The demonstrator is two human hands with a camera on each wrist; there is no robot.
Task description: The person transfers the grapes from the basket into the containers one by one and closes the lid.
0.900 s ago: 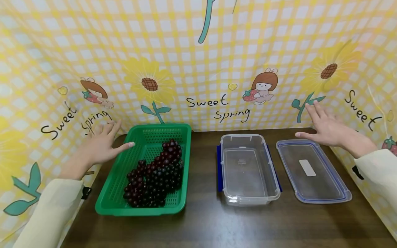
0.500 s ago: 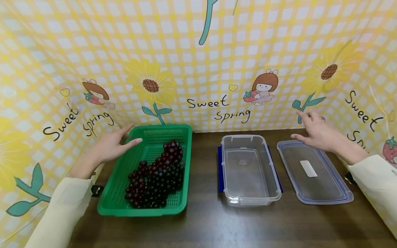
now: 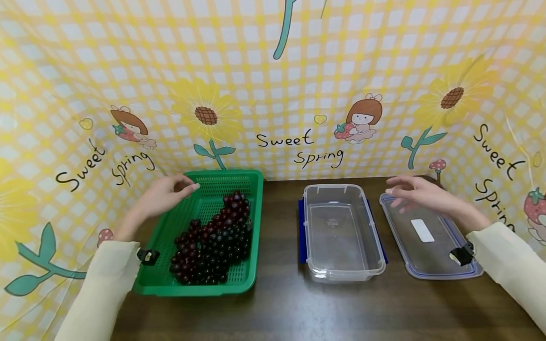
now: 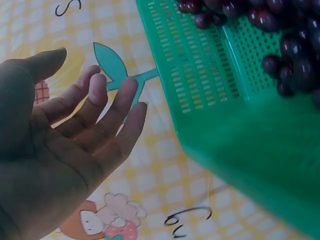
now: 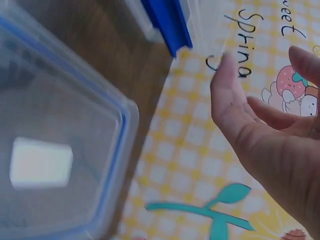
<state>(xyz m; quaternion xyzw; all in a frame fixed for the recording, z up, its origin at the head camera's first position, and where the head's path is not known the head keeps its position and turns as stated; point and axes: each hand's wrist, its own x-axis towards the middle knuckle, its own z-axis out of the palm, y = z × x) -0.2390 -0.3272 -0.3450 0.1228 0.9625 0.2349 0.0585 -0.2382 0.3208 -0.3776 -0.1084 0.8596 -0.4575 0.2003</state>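
Note:
My left hand (image 3: pixel 164 196) hovers over the far left corner of a green plastic basket (image 3: pixel 259 213), holding nothing. In the left wrist view its fingers are loosely bent, palm showing, beside the basket wall (image 4: pixel 175 107). Dark red and black grapes (image 3: pixel 222 237) lie in bunches in the basket. At the right, my right hand (image 3: pixel 420 194) hangs with relaxed fingers over the far end of a clear lid (image 3: pixel 443 258) with a blue seal and a white label. Nothing is between its fingers in the right wrist view. Left of the lid stands a clear plastic container (image 3: pixel 337 237) with blue side clips.
Everything stands on a dark brown wooden table (image 3: pixel 281 303). A yellow checked cloth (image 3: pixel 273 104) printed with sunflowers and cartoon figures rises behind and along both sides. Small black cameras (image 3: pixel 148 257) sit at the wrists.
Both hands have moved inward and lower: the left to the right over the basket corner, the right to the left over the lid. Their spread fingers have relaxed. Basket, container and lid stay put.

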